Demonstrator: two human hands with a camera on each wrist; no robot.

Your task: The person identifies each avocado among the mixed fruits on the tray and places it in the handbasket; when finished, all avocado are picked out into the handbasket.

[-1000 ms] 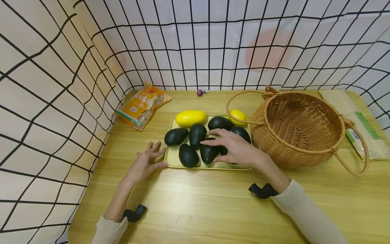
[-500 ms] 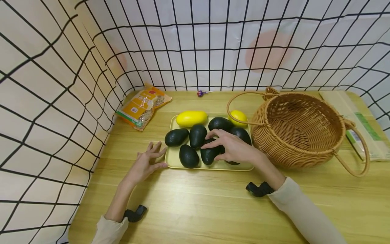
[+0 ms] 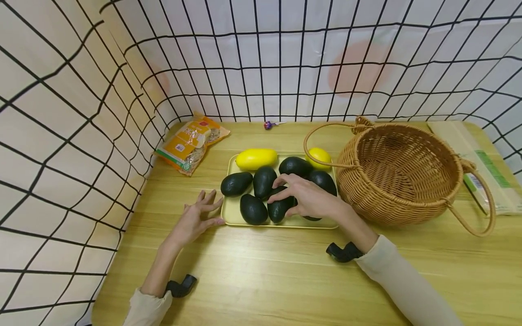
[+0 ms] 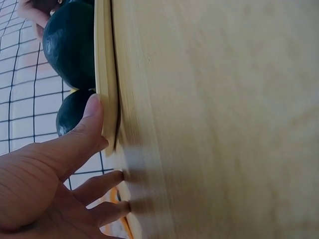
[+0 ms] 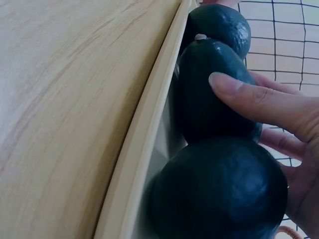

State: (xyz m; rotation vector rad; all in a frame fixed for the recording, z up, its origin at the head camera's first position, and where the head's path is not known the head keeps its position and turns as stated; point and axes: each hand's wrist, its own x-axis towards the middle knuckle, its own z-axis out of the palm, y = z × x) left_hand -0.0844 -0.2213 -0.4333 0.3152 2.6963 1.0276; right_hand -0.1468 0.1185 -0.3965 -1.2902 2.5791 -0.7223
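Note:
Several dark green avocados lie in a shallow pale yellow tray [image 3: 293, 226] on the table. My right hand [image 3: 311, 197] grips the avocado [image 3: 278, 209] at the front middle, thumb on its near side and fingers over its far side. In the right wrist view the thumb [image 5: 249, 94] presses on that avocado [image 5: 212, 107], which sits between two others. At the tray's front left corner is my left hand [image 3: 193, 222], fingers spread. The left wrist view shows its thumb [image 4: 89, 117] against the tray rim [image 4: 105, 64]; the other fingertips are down by the table.
Along the tray's back lie a long yellow fruit [image 3: 256, 159] and a rounder yellow one [image 3: 319, 158]. A wicker basket [image 3: 391, 203] stands close on the right, one handle over the tray. An orange food bag [image 3: 191, 142], a lollipop [image 3: 268, 125] and a pale green package [image 3: 489, 167] lie around.
My right forearm has swung slightly left, and the gripped avocado has shifted a little toward the front, close against its left neighbour. My left hand has stayed at the tray corner.

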